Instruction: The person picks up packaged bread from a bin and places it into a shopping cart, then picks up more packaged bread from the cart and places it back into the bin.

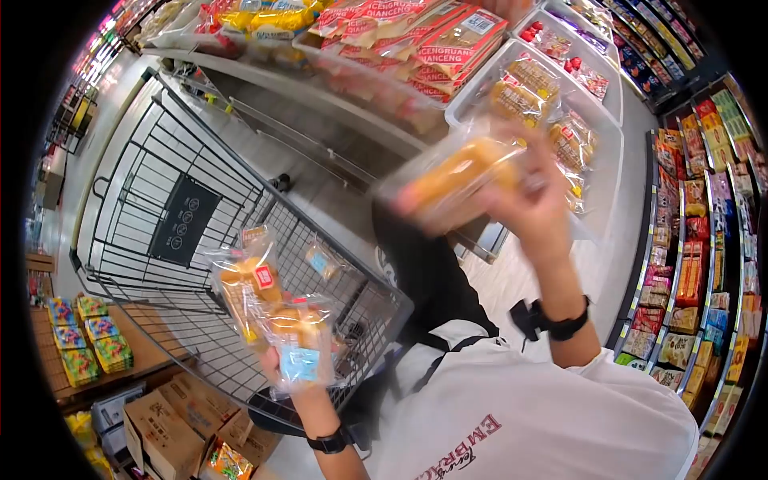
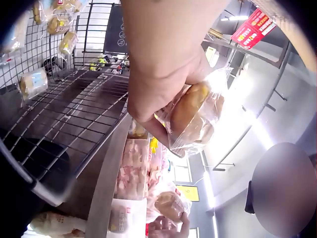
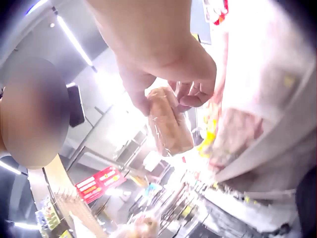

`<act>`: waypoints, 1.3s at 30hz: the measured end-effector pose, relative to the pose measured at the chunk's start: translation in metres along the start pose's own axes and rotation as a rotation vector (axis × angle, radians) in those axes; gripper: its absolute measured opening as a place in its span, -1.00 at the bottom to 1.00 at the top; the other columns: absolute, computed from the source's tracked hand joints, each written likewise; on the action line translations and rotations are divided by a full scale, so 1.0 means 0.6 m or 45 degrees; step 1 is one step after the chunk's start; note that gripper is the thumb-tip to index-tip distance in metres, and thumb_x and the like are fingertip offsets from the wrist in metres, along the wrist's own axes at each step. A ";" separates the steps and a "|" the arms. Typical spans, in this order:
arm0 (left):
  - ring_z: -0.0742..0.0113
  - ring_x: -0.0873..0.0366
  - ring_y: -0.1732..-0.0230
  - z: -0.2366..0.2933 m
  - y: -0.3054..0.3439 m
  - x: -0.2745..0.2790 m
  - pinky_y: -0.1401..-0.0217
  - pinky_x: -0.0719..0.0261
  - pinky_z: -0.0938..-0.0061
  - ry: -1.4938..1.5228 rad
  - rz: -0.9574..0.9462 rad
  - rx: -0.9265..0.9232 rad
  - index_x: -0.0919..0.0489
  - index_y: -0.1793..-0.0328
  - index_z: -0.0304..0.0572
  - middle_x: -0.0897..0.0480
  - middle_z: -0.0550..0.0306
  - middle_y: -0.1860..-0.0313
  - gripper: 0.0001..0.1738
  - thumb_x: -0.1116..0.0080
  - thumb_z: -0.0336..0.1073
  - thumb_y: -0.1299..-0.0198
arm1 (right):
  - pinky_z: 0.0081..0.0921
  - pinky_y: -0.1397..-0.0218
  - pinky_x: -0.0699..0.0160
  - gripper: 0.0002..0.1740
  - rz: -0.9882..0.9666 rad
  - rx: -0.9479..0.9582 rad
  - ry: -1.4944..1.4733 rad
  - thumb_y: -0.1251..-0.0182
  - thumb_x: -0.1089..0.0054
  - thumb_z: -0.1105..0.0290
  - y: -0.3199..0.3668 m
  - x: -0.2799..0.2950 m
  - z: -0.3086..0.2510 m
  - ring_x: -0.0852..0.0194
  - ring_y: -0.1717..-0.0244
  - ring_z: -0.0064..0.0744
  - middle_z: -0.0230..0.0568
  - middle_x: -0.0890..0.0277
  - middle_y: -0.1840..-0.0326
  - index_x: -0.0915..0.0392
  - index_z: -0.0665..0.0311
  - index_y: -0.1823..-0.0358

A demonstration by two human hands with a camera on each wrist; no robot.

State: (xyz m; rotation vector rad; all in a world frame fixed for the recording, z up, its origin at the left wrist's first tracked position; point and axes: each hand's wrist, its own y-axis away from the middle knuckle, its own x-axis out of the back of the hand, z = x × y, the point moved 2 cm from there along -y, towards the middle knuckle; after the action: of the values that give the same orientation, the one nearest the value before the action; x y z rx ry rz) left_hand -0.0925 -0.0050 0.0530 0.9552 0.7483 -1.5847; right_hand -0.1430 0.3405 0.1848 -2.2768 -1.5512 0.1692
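The right hand (image 1: 532,196) grips a clear-wrapped bread pack (image 1: 460,180), blurred in the head view, in front of the bins at the shelf's edge. In the right wrist view the fingers pinch the upper end of the wrapped bread (image 3: 169,126). Over the cart, the left hand (image 1: 292,372) holds wrapped bread with a pale blue label (image 1: 300,362); another bread pack with a red label (image 1: 248,288) lies against it, and whether the hand holds that one too cannot be told. The left wrist view shows the left hand (image 2: 163,94) curled round clear-wrapped bread (image 2: 190,111).
A wire shopping cart (image 1: 192,152) stands at the left, with a small wrapped pack (image 1: 322,260) in it. White bins (image 1: 608,188) of packaged bread top the display. Packed shelves (image 1: 680,240) line the right side. Cardboard boxes (image 1: 164,428) sit at the lower left.
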 end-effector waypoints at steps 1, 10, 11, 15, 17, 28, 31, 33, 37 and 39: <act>-0.34 -0.42 -0.27 -0.008 0.006 0.002 0.17 -0.73 -0.28 0.296 0.033 0.042 0.02 -0.57 -0.30 -0.37 -0.35 -0.31 0.02 -0.18 -0.01 -0.09 | -0.48 0.02 -0.66 -0.27 0.138 -0.118 -0.131 0.00 -0.53 0.39 -0.010 0.028 -0.021 -0.63 0.08 -0.45 -0.19 -0.60 0.01 -0.40 0.28 -0.25; -0.42 -0.31 -0.36 -0.035 -0.006 -0.050 0.16 -0.67 -0.43 0.156 -0.031 0.112 0.02 -0.55 -0.36 -0.29 -0.36 -0.36 0.03 -0.28 -0.17 -0.02 | -0.40 0.20 -0.74 -0.32 0.393 -0.312 0.301 -0.18 -0.39 0.34 -0.080 0.116 0.084 -0.69 0.21 -0.30 0.00 -0.61 0.19 -0.16 0.40 -0.18; -0.43 -0.31 -0.35 -0.038 -0.004 -0.043 0.16 -0.66 -0.45 0.138 -0.026 0.149 0.03 -0.55 -0.36 -0.27 -0.36 -0.37 0.05 -0.28 -0.20 0.00 | -0.38 0.20 -0.64 -0.35 0.367 -0.237 0.746 -0.20 -0.38 0.16 -0.081 0.127 0.093 -0.68 0.29 -0.28 0.00 -0.62 0.32 -0.29 0.45 -0.11; -0.47 -0.37 -0.30 -0.046 -0.003 -0.058 0.15 -0.63 -0.48 0.118 0.029 0.227 0.07 -0.57 -0.35 -0.21 -0.40 -0.42 0.09 -0.29 -0.26 0.05 | -0.54 0.32 -0.51 -0.48 0.209 -0.239 1.332 -0.25 -0.38 0.10 -0.089 0.147 0.081 -0.60 0.40 -0.45 -0.15 -0.61 0.50 -0.43 0.43 0.08; -0.49 -0.41 -0.26 -0.053 -0.006 -0.080 0.17 -0.62 -0.49 0.102 0.027 0.244 0.06 -0.58 -0.33 -0.18 -0.44 -0.43 0.09 -0.29 -0.26 0.06 | -0.48 0.30 -0.50 -0.41 0.049 -0.549 1.203 -0.19 -0.39 -0.03 -0.093 0.153 0.072 -0.57 0.45 -0.46 -0.19 -0.54 0.63 -0.56 0.45 0.16; -0.12 -0.42 -0.32 -0.064 -0.002 -0.105 -0.42 -0.41 0.10 0.010 0.245 0.456 -0.17 -0.50 -0.38 -0.38 -0.28 -0.34 0.04 -0.26 -0.36 0.27 | -0.23 -0.17 -0.49 -0.50 0.008 0.302 1.443 -0.14 -0.39 0.16 -0.095 0.106 0.063 -0.58 -0.06 -0.08 0.03 -0.55 -0.08 -0.62 0.10 -0.14; -0.13 -0.42 -0.32 -0.067 -0.008 -0.120 -0.42 -0.41 0.12 -0.056 0.267 0.509 -0.15 -0.52 -0.38 -0.37 -0.29 -0.35 0.08 -0.28 -0.33 0.29 | -0.15 -0.25 -0.43 -0.50 -0.020 0.056 1.445 -0.11 -0.38 0.20 -0.100 0.100 0.074 -0.57 -0.07 -0.04 -0.03 -0.57 -0.09 -0.62 0.05 -0.14; -0.14 -0.41 -0.33 -0.072 -0.015 -0.130 -0.42 -0.40 0.12 -0.047 0.165 0.545 -0.13 -0.53 -0.38 -0.35 -0.30 -0.37 0.10 -0.27 -0.29 0.29 | -0.12 -0.29 -0.41 -0.49 -0.041 -0.053 1.433 -0.11 -0.39 0.25 -0.095 0.094 0.074 -0.56 -0.11 -0.02 -0.07 -0.58 -0.10 -0.61 0.06 -0.16; -0.08 -0.48 -0.15 -0.069 -0.029 -0.158 -0.36 -0.47 0.03 0.150 0.208 0.580 -0.13 -0.51 -0.38 -0.45 -0.17 -0.08 0.10 -0.30 -0.36 0.31 | -0.23 -0.15 -0.53 -0.46 -0.060 0.398 1.204 -0.12 -0.41 0.30 -0.065 0.037 -0.019 -0.58 -0.08 -0.04 -0.05 -0.50 -0.19 -0.57 0.14 -0.18; -0.07 -0.48 -0.17 -0.074 -0.032 -0.148 -0.36 -0.46 0.04 0.138 0.174 0.631 -0.13 -0.51 -0.39 -0.45 -0.18 -0.12 0.10 -0.30 -0.35 0.31 | -0.37 -0.14 -0.53 -0.38 -0.465 0.012 0.390 -0.13 -0.42 0.32 -0.025 -0.011 -0.053 -0.52 -0.15 -0.24 -0.09 -0.43 -0.28 -0.48 0.20 -0.26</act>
State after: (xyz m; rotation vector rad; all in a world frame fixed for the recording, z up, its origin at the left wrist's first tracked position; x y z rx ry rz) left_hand -0.0947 0.0788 0.1097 1.4277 0.3520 -1.6382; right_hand -0.1489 0.3320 0.2189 -1.8625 -1.7499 -0.2571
